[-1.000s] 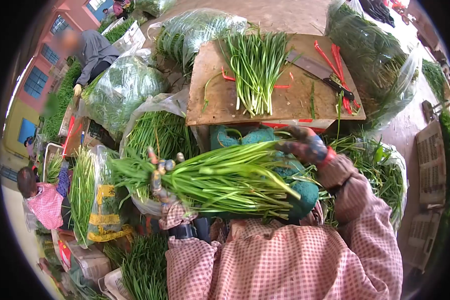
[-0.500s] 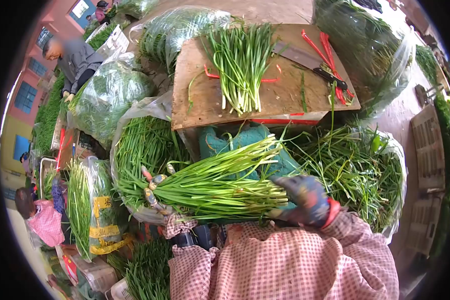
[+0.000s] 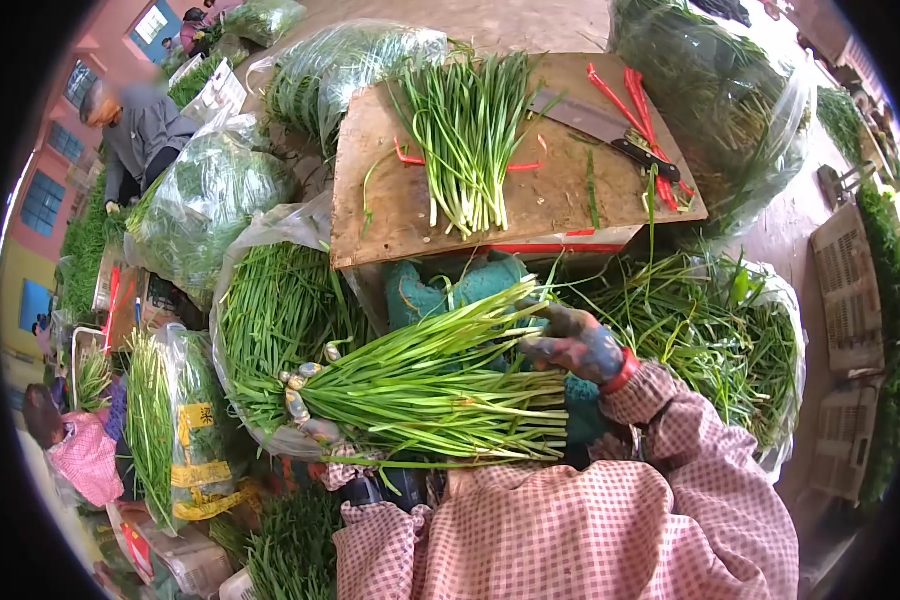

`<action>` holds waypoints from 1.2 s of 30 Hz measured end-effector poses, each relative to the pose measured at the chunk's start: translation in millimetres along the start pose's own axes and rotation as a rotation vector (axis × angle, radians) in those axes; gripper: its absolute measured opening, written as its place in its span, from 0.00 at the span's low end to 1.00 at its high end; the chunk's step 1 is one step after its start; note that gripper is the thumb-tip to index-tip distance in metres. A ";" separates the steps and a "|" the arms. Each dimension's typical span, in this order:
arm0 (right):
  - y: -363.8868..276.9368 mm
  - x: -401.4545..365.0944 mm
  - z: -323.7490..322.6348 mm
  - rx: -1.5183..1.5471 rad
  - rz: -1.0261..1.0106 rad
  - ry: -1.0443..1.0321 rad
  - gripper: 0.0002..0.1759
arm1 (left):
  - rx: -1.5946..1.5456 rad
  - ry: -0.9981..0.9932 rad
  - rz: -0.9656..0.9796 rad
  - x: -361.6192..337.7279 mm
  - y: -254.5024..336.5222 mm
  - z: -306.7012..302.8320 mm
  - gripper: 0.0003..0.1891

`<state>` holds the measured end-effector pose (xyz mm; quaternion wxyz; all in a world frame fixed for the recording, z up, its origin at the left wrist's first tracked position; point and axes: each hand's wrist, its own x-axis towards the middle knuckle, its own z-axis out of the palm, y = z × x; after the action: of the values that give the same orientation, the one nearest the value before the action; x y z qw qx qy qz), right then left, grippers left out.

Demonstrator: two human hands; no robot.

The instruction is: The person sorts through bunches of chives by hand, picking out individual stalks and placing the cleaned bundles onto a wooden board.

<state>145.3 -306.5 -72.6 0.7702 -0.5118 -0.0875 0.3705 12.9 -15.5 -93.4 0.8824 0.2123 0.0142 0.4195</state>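
My left hand (image 3: 305, 395), in a patterned glove, is closed round the leafy end of a loose bunch of garlic chives (image 3: 440, 390) lying across my lap. The pale stem ends fan out to the right. My right hand (image 3: 582, 345), in a dark glove with a red cuff, is at the upper stem ends with its fingers apart, touching or nearly touching them. Ahead, another chive bunch (image 3: 470, 140) lies on a wooden board (image 3: 370, 215) over red ties. A cleaver (image 3: 595, 122) and more red ties (image 3: 638, 95) are to its right.
An open plastic bag of chives (image 3: 290, 300) stands left, and a bag of loose greens (image 3: 710, 340) right. Large wrapped bundles (image 3: 710, 90) stand behind the board. A co-worker in grey (image 3: 150, 125) is at the far left. Crates (image 3: 845, 290) line the right side.
My right hand has moved up from the lower stem ends to the upper ones, its fingers now spread. The stems are fanned wider, and one long leaf hangs along the lower edge.
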 end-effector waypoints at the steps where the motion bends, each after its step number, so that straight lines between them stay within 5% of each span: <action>1: -4.0 8.1 7.9 0.060 0.009 -0.019 0.19 | 0.001 -0.004 -0.004 -1.7 -0.2 6.0 0.09; 4: -1.6 27.0 12.6 0.042 -0.015 -0.024 0.20 | 0.181 -0.039 -0.015 0.0 2.8 10.0 0.12; 6: -16.8 24.6 18.9 -0.097 0.112 -0.012 0.12 | 0.023 -0.024 0.039 3.3 8.7 -9.1 0.14; 14: -68.3 -47.6 0.8 -0.436 0.275 -0.010 0.16 | -0.126 -0.070 -0.075 9.9 15.0 -30.8 0.16; 16: -71.7 -71.4 -42.7 -0.119 -0.029 -0.126 0.11 | -0.135 -0.091 -0.087 11.6 15.0 -33.1 0.17; 17: -82.3 -85.1 -52.6 -0.255 -0.121 0.080 0.11 | -0.139 -0.097 -0.095 12.3 15.7 -33.7 0.17; 18: -89.5 -92.9 -52.6 -0.060 -0.333 0.221 0.10 | -0.144 -0.102 -0.097 12.5 16.4 -36.0 0.17; 19: -113.1 -104.8 -70.4 -0.085 -0.189 0.207 0.07 | -0.143 -0.111 -0.097 12.9 17.2 -36.9 0.17; 20: -136.1 -115.0 -80.3 -0.465 -0.005 0.278 0.07 | -0.145 -0.124 -0.102 14.1 17.1 -38.1 0.17; 22: -132.7 -97.4 -74.7 -1.454 -0.127 0.363 0.09 | -0.155 -0.145 -0.110 14.4 16.9 -39.6 0.17; 24: -119.7 -81.6 -59.2 -1.909 -0.183 0.456 0.10 | -0.166 -0.169 -0.115 15.7 15.4 -36.9 0.17; 25: -103.9 -71.2 -56.2 -1.729 -0.582 0.366 0.09 | -0.162 -0.120 -0.106 14.6 15.6 -32.4 0.17; 27: -88.3 -50.3 -5.2 -1.385 -0.593 0.205 0.12 | -0.121 -0.096 -0.112 12.4 19.6 -31.7 0.17; 31: -39.7 3.1 39.1 -1.638 -0.579 -0.115 0.25 | -0.112 -0.120 -0.118 13.6 20.8 -29.1 0.17; 36: -12.5 35.5 42.6 -1.312 -0.521 -0.194 0.13 | -0.068 -0.037 -0.061 3.7 18.1 -12.9 0.19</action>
<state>154.7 -254.7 -51.0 0.3557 -0.7969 -0.4801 0.0891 -0.6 2.0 -97.5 0.9016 0.1895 -0.0097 0.3886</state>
